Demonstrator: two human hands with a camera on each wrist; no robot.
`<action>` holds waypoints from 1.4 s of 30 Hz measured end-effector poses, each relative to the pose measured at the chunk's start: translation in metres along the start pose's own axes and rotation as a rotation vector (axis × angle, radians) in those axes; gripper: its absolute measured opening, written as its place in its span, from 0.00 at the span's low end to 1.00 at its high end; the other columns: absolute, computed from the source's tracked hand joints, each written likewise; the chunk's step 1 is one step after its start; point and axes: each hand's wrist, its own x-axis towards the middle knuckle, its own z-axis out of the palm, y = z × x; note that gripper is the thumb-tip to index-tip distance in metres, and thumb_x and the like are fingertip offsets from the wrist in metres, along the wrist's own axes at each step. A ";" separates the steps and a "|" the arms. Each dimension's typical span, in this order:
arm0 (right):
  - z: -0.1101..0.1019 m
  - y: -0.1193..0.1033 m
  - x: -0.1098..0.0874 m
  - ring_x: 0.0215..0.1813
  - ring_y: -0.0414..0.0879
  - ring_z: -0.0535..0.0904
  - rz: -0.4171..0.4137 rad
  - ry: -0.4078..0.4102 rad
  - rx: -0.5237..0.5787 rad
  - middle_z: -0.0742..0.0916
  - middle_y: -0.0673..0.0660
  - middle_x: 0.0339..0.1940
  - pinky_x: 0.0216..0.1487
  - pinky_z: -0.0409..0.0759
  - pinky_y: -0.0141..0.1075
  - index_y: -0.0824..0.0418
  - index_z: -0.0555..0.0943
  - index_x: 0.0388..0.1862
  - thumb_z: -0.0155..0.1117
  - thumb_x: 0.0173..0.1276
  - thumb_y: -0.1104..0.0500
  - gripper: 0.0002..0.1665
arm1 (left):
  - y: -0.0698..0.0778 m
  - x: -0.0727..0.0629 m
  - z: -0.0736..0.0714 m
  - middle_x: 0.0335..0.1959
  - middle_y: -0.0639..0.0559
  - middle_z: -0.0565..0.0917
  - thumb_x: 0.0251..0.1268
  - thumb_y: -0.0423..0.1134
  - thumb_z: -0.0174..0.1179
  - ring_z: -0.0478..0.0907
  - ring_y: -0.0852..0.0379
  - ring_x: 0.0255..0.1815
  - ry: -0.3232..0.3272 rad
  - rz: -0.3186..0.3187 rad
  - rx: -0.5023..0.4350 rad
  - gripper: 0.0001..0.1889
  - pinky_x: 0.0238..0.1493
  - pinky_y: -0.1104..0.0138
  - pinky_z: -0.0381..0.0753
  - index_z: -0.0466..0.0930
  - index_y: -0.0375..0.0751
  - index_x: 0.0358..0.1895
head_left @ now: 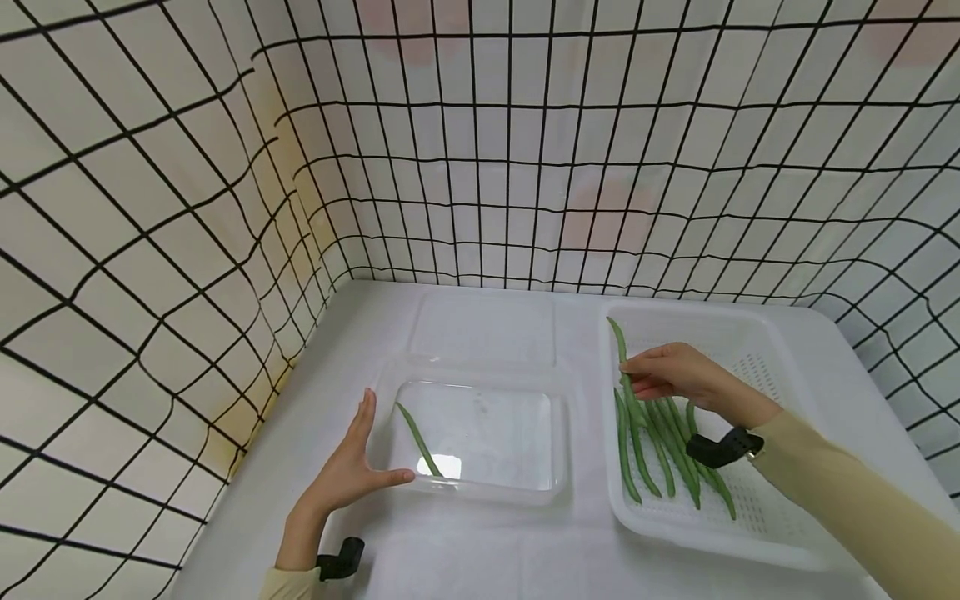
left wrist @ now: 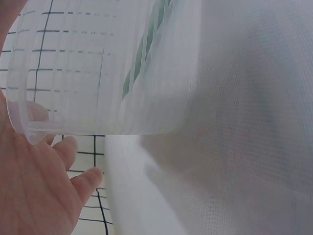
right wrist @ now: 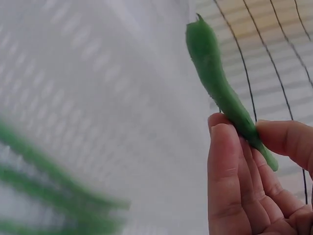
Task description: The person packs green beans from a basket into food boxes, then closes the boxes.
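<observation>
My right hand pinches a green bean between thumb and fingertips, above the left part of a white perforated basket. Several more green beans lie in that basket below the hand. At the left, my left hand rests against the near left corner of a clear plastic container, its thumb and fingers spread along the rim. A single green bean leans inside the container, and its green shows through the ribbed wall in the left wrist view.
A clear flat lid extends behind the container on the white cloth. Black wire grid walls off the back and both sides. A dark band is strapped round the right wrist.
</observation>
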 end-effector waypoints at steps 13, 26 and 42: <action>0.109 -0.044 0.050 0.30 0.47 0.84 -0.014 -0.181 -0.036 0.86 0.60 0.31 0.40 0.82 0.41 0.72 0.82 0.45 0.64 0.66 0.59 0.16 | -0.001 0.000 0.001 0.76 0.52 0.32 0.37 0.60 0.75 0.32 0.44 0.75 0.003 -0.008 -0.027 0.70 0.65 0.39 0.45 0.26 0.58 0.75; 0.190 -0.049 0.079 0.25 0.44 0.82 0.025 -0.303 -0.059 0.85 0.59 0.26 0.39 0.82 0.42 0.73 0.83 0.41 0.65 0.64 0.62 0.13 | -0.001 -0.001 0.006 0.76 0.53 0.33 0.36 0.61 0.75 0.32 0.46 0.75 0.009 -0.009 -0.056 0.70 0.65 0.38 0.45 0.26 0.60 0.75; 0.210 -0.045 0.083 0.31 0.49 0.85 0.022 -0.290 -0.032 0.86 0.63 0.31 0.36 0.83 0.40 0.76 0.80 0.45 0.63 0.65 0.64 0.15 | -0.001 0.000 0.003 0.76 0.55 0.33 0.36 0.62 0.75 0.33 0.46 0.75 0.017 -0.011 -0.036 0.69 0.65 0.39 0.46 0.27 0.60 0.75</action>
